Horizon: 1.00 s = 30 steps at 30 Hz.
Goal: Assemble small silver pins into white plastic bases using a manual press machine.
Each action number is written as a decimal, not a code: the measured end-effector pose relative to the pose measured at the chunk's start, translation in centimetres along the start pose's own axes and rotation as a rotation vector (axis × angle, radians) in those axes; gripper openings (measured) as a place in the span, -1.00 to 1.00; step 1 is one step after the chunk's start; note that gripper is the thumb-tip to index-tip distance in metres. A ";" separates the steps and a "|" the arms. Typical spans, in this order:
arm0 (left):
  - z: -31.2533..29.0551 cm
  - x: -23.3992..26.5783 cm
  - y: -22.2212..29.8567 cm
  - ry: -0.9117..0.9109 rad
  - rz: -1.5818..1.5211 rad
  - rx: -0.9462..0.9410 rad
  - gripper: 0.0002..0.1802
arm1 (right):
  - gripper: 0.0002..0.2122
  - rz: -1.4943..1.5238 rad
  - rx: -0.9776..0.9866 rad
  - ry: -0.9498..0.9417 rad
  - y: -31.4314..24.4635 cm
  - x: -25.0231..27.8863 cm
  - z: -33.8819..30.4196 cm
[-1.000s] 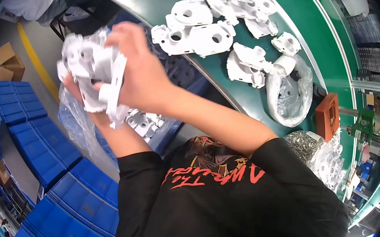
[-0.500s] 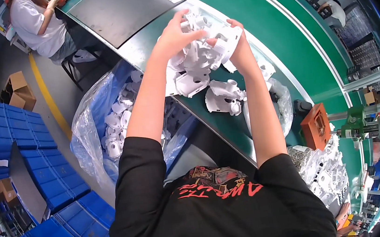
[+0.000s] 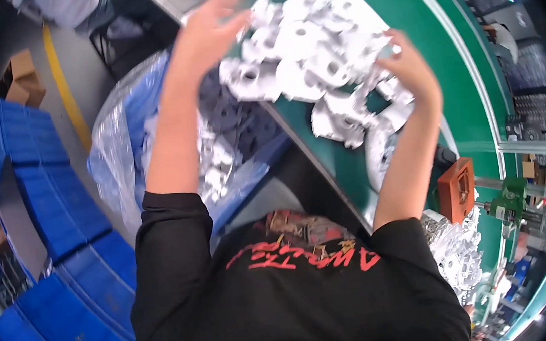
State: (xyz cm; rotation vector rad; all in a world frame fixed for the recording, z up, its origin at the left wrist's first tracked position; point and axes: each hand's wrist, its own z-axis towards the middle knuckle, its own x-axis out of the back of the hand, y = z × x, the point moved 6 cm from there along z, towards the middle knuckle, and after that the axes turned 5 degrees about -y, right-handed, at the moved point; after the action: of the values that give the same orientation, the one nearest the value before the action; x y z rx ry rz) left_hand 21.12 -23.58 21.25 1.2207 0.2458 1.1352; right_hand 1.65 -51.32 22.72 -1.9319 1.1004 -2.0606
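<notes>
A heap of white moulded plastic parts (image 3: 303, 49) with round holes lies on the green-topped workbench (image 3: 312, 129). At the heap's left edge is my left hand (image 3: 211, 32), open and slightly blurred, its fingers apart and holding nothing. My right hand (image 3: 413, 70) is at the heap's right side, with thumb and fingers spread beside the parts. Whether its fingertips touch a part I cannot make out. Closer to me, another white part (image 3: 338, 119) sits at the near side of the heap, next to a clear plastic bag (image 3: 379, 155) partly behind my right forearm.
Below the bench edge on the left stands a blue, plastic-lined bag (image 3: 111, 142) holding many white parts. Blue crates (image 3: 54, 202) are stacked farther left. On the right are an orange block fixture (image 3: 457, 190), a green clamp (image 3: 510, 198) and another pile of white parts (image 3: 457, 250).
My hands have moved apart, left hand to the left and right hand to the right. The white parts that were between them now lie in the heap. My view has shifted somewhat.
</notes>
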 end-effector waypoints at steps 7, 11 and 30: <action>-31.4 5.9 -26.4 0.142 0.250 1.032 -0.54 | -0.74 0.284 0.259 0.297 -15.0 -4.6 -3.1; -43.6 2.5 -29.8 0.105 0.336 1.422 -0.36 | -0.86 0.487 0.586 -0.275 -21.8 -16.4 -5.1; -53.9 -4.1 -35.4 0.801 0.098 1.635 -0.05 | -0.54 0.110 -0.343 -0.483 3.3 -47.5 -0.9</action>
State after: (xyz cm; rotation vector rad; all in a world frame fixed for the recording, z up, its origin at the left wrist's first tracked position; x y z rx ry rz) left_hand 1.62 9.34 -30.87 2.0342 2.0280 1.4356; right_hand 8.28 -27.90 -18.16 -2.2859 1.4522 -1.3028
